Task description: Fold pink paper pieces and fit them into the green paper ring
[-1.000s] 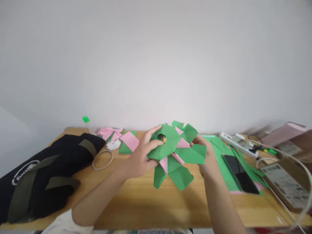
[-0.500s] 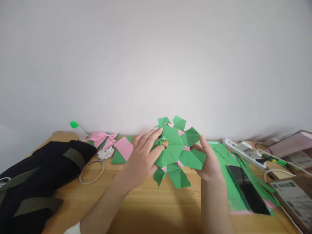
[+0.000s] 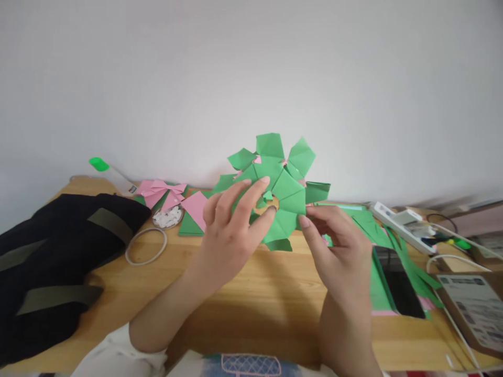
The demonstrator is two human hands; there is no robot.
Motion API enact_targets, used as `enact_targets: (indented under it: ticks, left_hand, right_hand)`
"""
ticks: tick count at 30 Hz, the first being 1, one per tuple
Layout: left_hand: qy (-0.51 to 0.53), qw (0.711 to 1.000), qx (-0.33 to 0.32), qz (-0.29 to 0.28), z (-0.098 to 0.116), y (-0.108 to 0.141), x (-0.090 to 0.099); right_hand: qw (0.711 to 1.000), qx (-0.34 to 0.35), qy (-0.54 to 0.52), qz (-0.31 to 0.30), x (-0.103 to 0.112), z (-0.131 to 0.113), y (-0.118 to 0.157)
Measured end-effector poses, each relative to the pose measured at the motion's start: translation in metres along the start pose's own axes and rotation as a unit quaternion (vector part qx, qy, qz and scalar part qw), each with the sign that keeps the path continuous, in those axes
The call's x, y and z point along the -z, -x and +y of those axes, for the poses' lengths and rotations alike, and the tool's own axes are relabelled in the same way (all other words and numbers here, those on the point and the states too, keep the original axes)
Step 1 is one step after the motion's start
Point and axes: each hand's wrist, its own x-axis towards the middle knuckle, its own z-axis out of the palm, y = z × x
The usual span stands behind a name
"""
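A: Grip status?
B: Left hand is holding the green folded-paper piece by its left side; right hand is pinching its near-right edge. It's hanging above the table.
A: Handling?
B: Likely weighing little, flexing, creasing easily. I'm favouring the layered central ring over loose flaps; those are probably bending first.

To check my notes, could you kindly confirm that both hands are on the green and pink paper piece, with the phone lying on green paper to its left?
The side is wrong: the head view shows the phone lying on green paper to the right of the paper piece, which the left hand and right hand both touch.
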Motion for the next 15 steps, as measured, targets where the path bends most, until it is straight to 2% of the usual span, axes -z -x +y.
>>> enact_targets:
  ticks: [4, 8, 11, 15]
  left_hand:
    - [0.007, 0.998, 0.065, -0.015, 0.004, 0.003, -0.002]
    - [0.119, 0.982, 0.103, -0.102, 0.004, 0.004, -0.002]
    - [0.254, 0.938, 0.135, -0.193, 0.001, 0.003, 0.003]
    - [0.424, 0.843, 0.186, -0.273, -0.002, 0.000, 0.013]
  right_hand:
    - [0.999, -0.022, -0.038, 0.029, -0.009, 0.000, 0.005]
    - [0.992, -0.071, -0.102, 0.027, -0.015, 0.000, 0.010]
    - [0.992, -0.084, -0.086, 0.049, -0.016, 0.002, 0.011]
    - [0.995, -0.051, -0.043, 0.076, -0.014, 0.002, 0.011]
